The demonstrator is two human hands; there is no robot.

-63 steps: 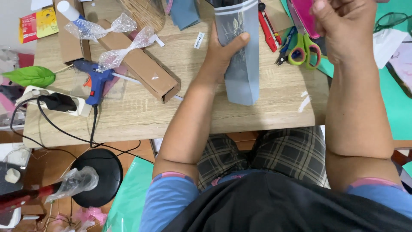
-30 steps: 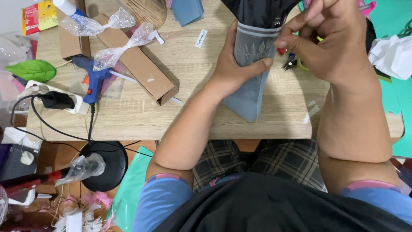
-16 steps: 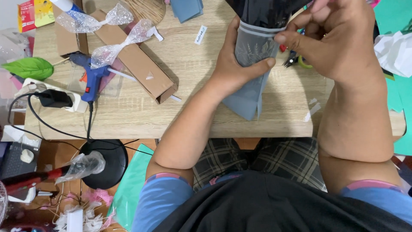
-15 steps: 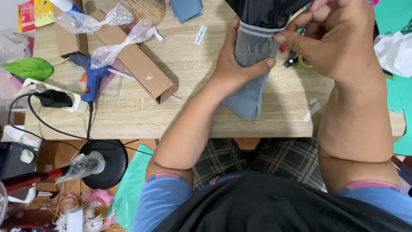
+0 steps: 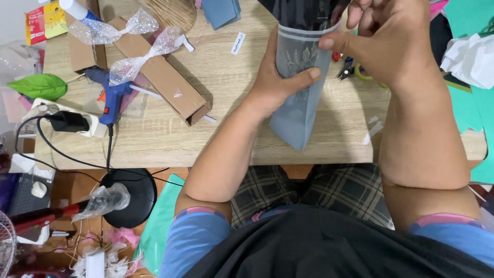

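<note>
My left hand [image 5: 280, 77] grips a blue-grey paper cone wrap [image 5: 297, 110] with a pale leaf print, held over the wooden table [image 5: 226, 128]. A dark sheet [image 5: 303, 13] sticks out of the wrap's top. My right hand [image 5: 391, 44] pinches the wrap's upper right edge with its fingertips. Under my right hand, scissors with green handles [image 5: 355, 72] lie partly hidden on the table.
A long cardboard box [image 5: 164, 82] with clear plastic bows [image 5: 134, 64] lies at the left. A blue glue gun [image 5: 110, 95] and a white power strip [image 5: 67, 121] sit near the left edge. Folded blue paper [image 5: 221, 11] lies at the top. Green sheets [image 5: 478, 108] and crumpled white paper [image 5: 471, 56] are at the right.
My right hand came down from above the scissors onto the wrap's top edge, and the wrap was drawn closer to me and tilted. In the last half second almost nothing moved.
</note>
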